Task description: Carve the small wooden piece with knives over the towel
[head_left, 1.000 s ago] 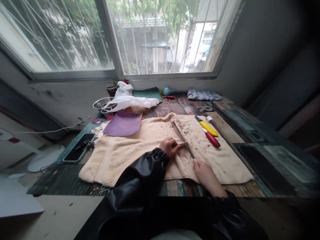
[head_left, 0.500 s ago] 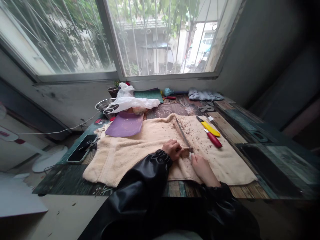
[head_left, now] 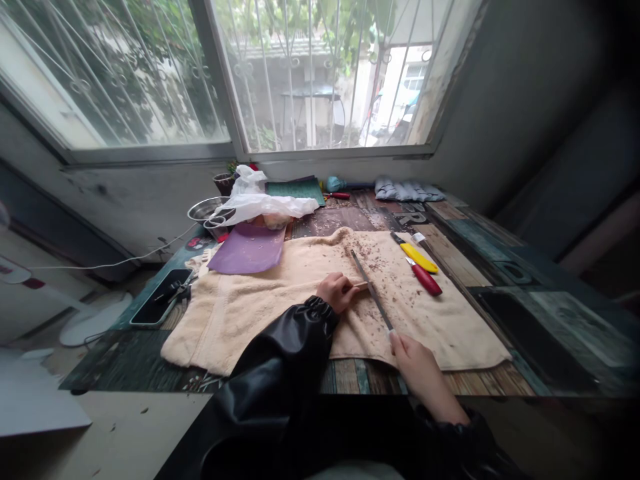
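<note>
My right hand [head_left: 414,357] is closed around the pale handle end of a long, thin, dark file [head_left: 373,290], which slants away from me toward the upper left. Closed as well, my left hand [head_left: 337,292] pinches a small wooden stick [head_left: 361,286] whose tip meets the file around its middle. Both hands are over a beige towel [head_left: 240,313] strewn with brown shavings. To the right on the towel lie a red-handled knife [head_left: 426,277] and a yellow-handled cutter [head_left: 419,257].
A purple sheet [head_left: 247,250] lies at the towel's back left, beside a white plastic bag [head_left: 270,207] and a metal bowl [head_left: 205,209]. A phone [head_left: 161,298] with keys on it is at the left edge. Grey packets [head_left: 407,189] sit by the wall.
My right hand has drawn the file back toward me and slightly right across the stick. The left hand shifted slightly left and up, still pinching the stick.
</note>
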A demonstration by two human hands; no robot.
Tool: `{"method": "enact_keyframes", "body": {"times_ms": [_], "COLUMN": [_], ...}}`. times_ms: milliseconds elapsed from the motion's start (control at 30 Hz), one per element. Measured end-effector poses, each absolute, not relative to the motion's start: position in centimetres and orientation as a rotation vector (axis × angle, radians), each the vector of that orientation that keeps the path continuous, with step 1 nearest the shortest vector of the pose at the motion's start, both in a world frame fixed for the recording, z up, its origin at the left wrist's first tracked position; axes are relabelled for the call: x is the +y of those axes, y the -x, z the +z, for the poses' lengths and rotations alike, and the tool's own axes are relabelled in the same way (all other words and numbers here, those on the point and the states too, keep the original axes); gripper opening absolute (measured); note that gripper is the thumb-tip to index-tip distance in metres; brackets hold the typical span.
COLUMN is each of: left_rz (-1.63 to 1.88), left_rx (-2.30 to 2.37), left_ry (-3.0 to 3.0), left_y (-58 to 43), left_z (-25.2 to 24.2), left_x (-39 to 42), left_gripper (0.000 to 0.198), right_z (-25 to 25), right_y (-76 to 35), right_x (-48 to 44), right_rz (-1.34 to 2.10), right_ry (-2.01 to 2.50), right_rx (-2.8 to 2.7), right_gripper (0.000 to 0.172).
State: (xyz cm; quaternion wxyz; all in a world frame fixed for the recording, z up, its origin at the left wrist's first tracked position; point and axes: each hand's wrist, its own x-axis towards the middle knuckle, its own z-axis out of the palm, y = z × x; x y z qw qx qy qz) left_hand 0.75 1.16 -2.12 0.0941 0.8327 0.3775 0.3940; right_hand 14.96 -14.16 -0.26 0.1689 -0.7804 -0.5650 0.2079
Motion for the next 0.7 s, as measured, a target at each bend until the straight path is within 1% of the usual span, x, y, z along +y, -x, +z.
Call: {"method": "enact_keyframes", "body": {"times_ms": [167, 333, 433, 567, 700], "left_rz": [0.983, 0.719, 0.651, 0.729, 0.82], "left_rx": [1.115, 1.107, 1.149, 1.136, 0.923], "left_ry": [-2.528, -2.516, -2.419, -2.039, -1.523], "left_y": [-0.5, 0.3, 0.6, 0.8, 0.6], "left_z": [-1.9, -1.6, -1.3, -0.7, -0.1], "left_x": [1.0, 0.8, 0.7, 0.6, 0.4], "left_gripper": [0.021, 0.025, 0.024, 0.02, 0.03], "right_z": [-0.1, 0.1, 0.2, 0.3, 0.9], "right_y": [-15.3, -14.9, -15.0, -16.5, -18.8], "right_x": [-14.0, -14.0, -14.1, -13.4, -10.6], "right_rz": [0.519, 0.279, 0.154, 0.171, 0.177], "right_ry": [2.268, 2.406, 2.355, 2.273, 2.381], "right_rx": [-1.611, -1.613, -1.546, -1.528, -1.595], "right_gripper": [0.039, 0.035, 0.035, 0.037, 0.038]}}
